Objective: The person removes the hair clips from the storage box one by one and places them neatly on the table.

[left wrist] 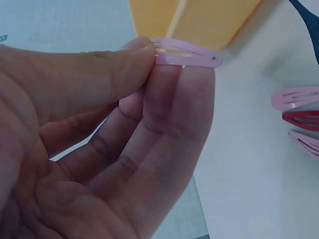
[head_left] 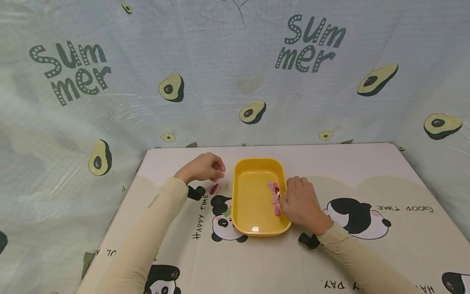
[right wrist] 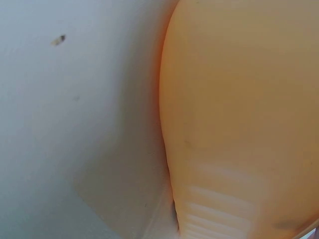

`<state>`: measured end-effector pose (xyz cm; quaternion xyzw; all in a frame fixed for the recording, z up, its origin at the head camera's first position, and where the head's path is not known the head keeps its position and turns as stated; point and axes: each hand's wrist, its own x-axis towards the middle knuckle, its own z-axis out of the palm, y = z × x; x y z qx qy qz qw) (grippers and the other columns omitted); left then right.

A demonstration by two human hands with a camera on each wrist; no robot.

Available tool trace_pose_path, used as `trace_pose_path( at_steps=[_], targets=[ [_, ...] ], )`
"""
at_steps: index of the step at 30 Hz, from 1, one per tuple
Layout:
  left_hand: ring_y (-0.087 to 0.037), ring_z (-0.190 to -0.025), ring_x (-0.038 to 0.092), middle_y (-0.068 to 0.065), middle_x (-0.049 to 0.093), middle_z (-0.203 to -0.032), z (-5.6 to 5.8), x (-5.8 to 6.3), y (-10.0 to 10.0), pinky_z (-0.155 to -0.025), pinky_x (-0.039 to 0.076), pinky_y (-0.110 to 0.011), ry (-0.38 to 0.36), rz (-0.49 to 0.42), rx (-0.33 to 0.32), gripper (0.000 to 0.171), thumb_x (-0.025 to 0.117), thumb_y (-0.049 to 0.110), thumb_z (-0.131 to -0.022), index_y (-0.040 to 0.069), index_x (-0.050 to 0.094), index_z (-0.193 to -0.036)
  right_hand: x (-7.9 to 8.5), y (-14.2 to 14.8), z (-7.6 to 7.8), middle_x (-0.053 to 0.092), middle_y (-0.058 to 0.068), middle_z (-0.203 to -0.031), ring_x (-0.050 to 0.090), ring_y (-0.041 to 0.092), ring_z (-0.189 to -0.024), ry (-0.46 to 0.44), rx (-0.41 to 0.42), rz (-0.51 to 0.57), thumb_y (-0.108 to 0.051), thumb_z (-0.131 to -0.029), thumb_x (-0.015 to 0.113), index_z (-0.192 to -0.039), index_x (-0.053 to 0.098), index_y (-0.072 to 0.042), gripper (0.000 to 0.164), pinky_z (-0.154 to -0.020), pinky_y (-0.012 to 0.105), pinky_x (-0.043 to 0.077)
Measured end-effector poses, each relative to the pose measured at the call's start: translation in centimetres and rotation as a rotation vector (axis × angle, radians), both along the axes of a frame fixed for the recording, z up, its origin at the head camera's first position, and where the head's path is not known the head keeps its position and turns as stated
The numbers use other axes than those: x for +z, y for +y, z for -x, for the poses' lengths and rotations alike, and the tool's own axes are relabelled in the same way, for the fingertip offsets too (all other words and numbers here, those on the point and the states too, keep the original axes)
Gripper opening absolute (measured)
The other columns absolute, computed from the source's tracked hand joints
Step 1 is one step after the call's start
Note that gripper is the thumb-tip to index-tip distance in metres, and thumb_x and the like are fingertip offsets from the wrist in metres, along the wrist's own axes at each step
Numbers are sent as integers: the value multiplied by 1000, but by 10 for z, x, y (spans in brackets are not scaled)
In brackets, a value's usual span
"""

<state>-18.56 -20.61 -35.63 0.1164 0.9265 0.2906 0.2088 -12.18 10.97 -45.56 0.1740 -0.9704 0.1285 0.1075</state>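
The left hand's (head_left: 202, 167) fingers pinched a pink hair clip (left wrist: 192, 60), one end jutting past the thumb; it seemed light, springy and slick, best held by its edges. The right hand (head_left: 302, 202) gripped the yellow tray's (head_left: 253, 196) rim.

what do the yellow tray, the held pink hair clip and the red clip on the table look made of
Yellow tray: probably moulded plastic, smooth and glossy, given its rounded corners and bright highlight.
Held pink hair clip: likely thin metal with smooth paint, judging by its slim bands and tip hole; plastic remains possible.
Red clip: seemingly the same, smooth, with similar slim bands.
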Motion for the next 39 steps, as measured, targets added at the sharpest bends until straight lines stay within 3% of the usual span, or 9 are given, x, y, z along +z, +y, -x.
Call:
trace_pose_path(
  at_steps=[24, 31, 39],
  targets=[
    [-16, -78, 66, -11, 71, -95, 2, -28, -40, -77, 59, -28, 15, -9, 98, 14, 68, 11, -96, 1, 71, -107, 0, 0, 0, 43, 9, -83, 38, 27, -82, -9, -10, 16, -23, -87, 61, -98, 53, 1, 28, -74, 37, 30],
    [-19, -79, 65, -12, 69, -96, 3, -36, -45, -79, 59, -32, 6, -31, 145, 16, 70, 11, -97, 0, 70, -109, 0, 1, 0, 43, 9, -82, 38, 27, -82, 1, -9, 15, -22, -87, 61, -97, 53, 1, 27, -74, 37, 30],
    [-16, -76, 61, -9, 68, -91, 6, -49, -51, -66, 48, -24, 1, -48, 161, 16, 70, 10, -96, 0, 72, -109, -1, 0, 0, 44, 9, -83, 39, 28, -84, 1, -8, 15, -22, -87, 61, -100, 53, 2, 29, -75, 37, 31]
  ],
)
